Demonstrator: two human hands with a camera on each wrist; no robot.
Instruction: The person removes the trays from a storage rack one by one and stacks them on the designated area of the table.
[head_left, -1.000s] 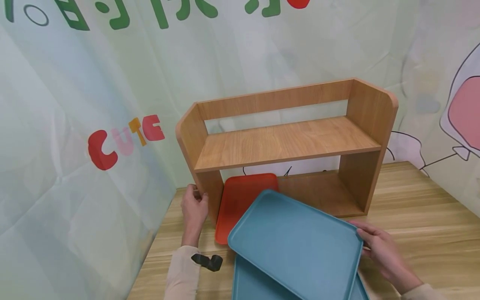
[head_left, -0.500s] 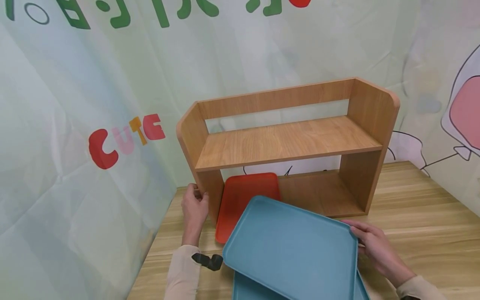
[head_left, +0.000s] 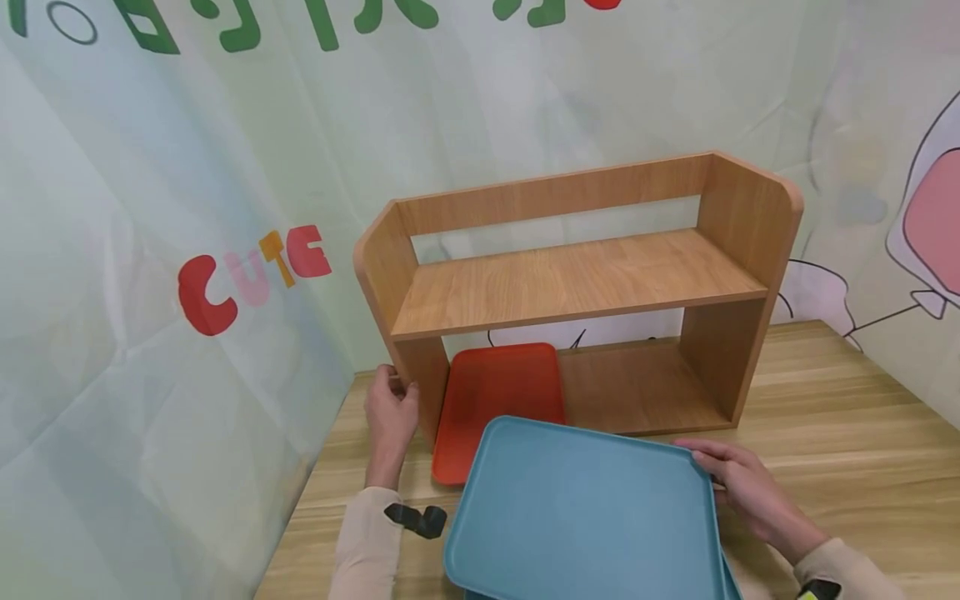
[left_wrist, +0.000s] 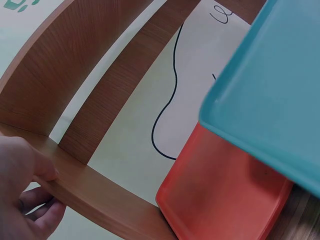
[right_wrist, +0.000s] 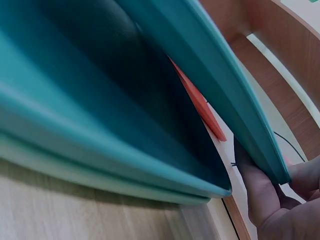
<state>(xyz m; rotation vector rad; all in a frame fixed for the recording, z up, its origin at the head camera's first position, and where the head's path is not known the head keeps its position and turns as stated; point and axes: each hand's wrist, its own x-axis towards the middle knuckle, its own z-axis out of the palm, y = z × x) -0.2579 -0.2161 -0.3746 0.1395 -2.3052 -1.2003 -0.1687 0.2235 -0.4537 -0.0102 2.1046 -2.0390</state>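
My right hand (head_left: pixel 753 496) pinches the far right corner of a blue tray (head_left: pixel 585 508), thumb on top and fingers underneath. The right wrist view shows this tray tilted up over more stacked blue trays (right_wrist: pixel 115 150), a gap between them. My left hand (head_left: pixel 392 421) grips the front edge of the left side panel of a wooden desktop shelf (head_left: pixel 577 283), thumb on one face and fingers on the other in the left wrist view. A red tray (head_left: pixel 498 387) lies at the left of the shelf's lower level, its near end jutting out past the front.
The shelf stands on a wood-grain table (head_left: pixel 847 417) before a printed cloth backdrop (head_left: pixel 247 150). Its right side panel (head_left: pixel 723 358) bounds the lower level, and its upper board (head_left: pixel 577 287) hangs over the red tray's far end.
The held blue tray has moved back toward me and turned straighter over the stack, uncovering more of the red tray. My right hand shifted slightly left with it; my left hand stayed on the shelf.
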